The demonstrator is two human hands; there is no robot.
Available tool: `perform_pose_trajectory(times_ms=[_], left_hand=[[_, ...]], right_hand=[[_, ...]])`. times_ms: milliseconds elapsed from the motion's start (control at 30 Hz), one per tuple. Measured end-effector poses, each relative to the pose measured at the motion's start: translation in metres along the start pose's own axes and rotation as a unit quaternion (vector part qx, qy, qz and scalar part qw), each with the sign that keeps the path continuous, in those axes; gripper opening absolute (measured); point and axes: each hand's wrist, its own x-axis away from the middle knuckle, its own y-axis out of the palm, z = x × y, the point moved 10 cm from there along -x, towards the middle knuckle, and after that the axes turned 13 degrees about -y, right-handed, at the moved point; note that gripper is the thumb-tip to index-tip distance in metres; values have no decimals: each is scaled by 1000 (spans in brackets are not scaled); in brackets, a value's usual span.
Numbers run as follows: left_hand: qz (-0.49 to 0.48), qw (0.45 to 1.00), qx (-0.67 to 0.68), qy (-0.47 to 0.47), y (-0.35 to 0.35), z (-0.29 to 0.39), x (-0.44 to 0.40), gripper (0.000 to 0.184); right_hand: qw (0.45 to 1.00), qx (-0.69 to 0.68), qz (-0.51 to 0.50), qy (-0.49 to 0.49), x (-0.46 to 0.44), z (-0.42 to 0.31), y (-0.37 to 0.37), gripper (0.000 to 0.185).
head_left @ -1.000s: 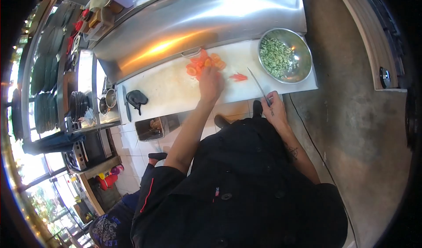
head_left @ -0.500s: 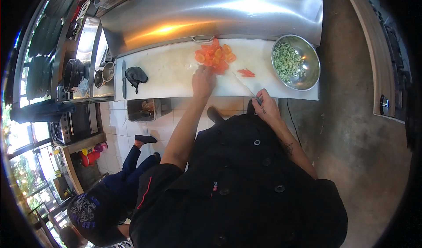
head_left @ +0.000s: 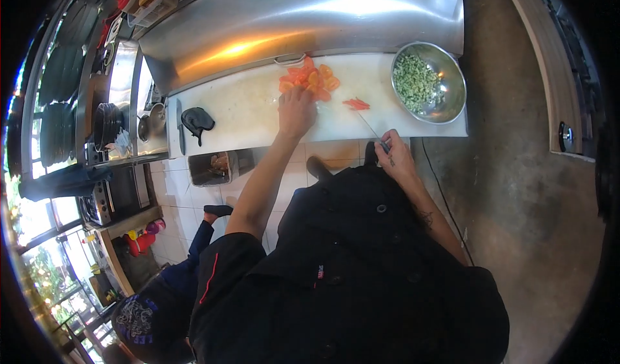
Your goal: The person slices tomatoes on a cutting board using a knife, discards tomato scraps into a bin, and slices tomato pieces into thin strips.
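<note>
A pile of red and orange tomato pieces point(head_left: 311, 77) lies toward the back of the long white cutting board point(head_left: 245, 99). My left hand point(head_left: 297, 113) is at the pile's near edge, fingers bent down and closed on a tomato piece; the fingertips are partly hidden. My right hand point(head_left: 397, 157) grips the handle of a knife point(head_left: 369, 126) at the board's front edge. The thin blade points away to the left, its tip close to a few cut red tomato strips point(head_left: 356, 104). A steel bowl point(head_left: 460, 99) of diced green vegetable point(head_left: 416, 80) stands at the board's right end.
A black, flat object point(head_left: 197, 121) and another knife point(head_left: 181, 131) lie at the board's left end. Below the board is a waste bin point(head_left: 205, 170). Another person point(head_left: 161, 306) is at lower left. A steel backsplash point(head_left: 310, 22) rises behind the board.
The camera view has shifted slightly. My left hand has moved a little further onto the near side of the tomato pile. The right hand keeps its hold on the knife near the strips.
</note>
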Motion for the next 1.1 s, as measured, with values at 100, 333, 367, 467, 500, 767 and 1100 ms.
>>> perform_pose_trajectory(times_ms=[100, 333, 367, 467, 500, 767, 1100], left_hand=[[-36, 997, 18, 69, 7, 21, -8, 28], [-160, 982, -98, 37, 49, 21, 5, 30], [-140, 984, -80, 80, 53, 25, 20, 29], [-108, 985, -57, 123, 41, 39, 39, 29], [-86, 988, -53, 119, 35, 43, 35, 30], [-192, 975, 89, 63, 35, 41, 60, 32], [-209, 965, 134, 83, 40, 49, 55, 30]], right_hand=[[1000, -8, -2, 13, 2, 3, 2, 29], [1000, -22, 2, -3, 2, -14, -5, 26], [1000, -20, 12, -8, -5, -17, -9, 26], [1000, 4, -10, -15, -2, -22, -1, 25], [1000, 3, -3, -11, -8, -20, 0, 26], [995, 62, -51, -58, -24, -35, 12, 22], [982, 155, -79, -73, -36, -36, 29, 20]])
